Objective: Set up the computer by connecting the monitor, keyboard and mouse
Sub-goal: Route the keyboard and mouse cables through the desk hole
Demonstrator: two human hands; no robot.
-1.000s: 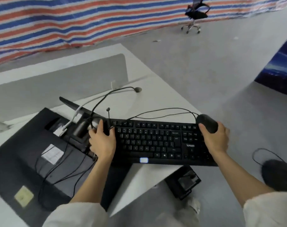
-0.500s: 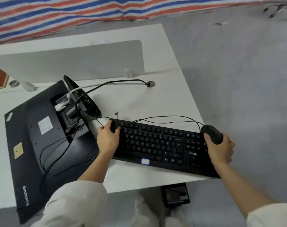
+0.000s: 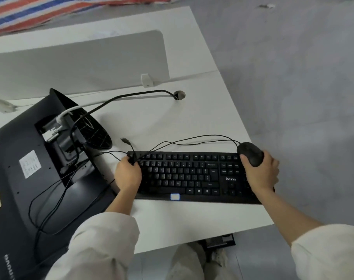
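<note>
Soft, even daylight, faint shadows, slight overall blur (wide-angle bending toward the edges)

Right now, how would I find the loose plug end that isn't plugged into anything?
Start at the black keyboard on the white desk. At its far left corner, by the left hand, thin black wires gather. One rises to a small USB plug lying loose between the keyboard and the monitor's round stand; the other cables run on without a free end.
</note>
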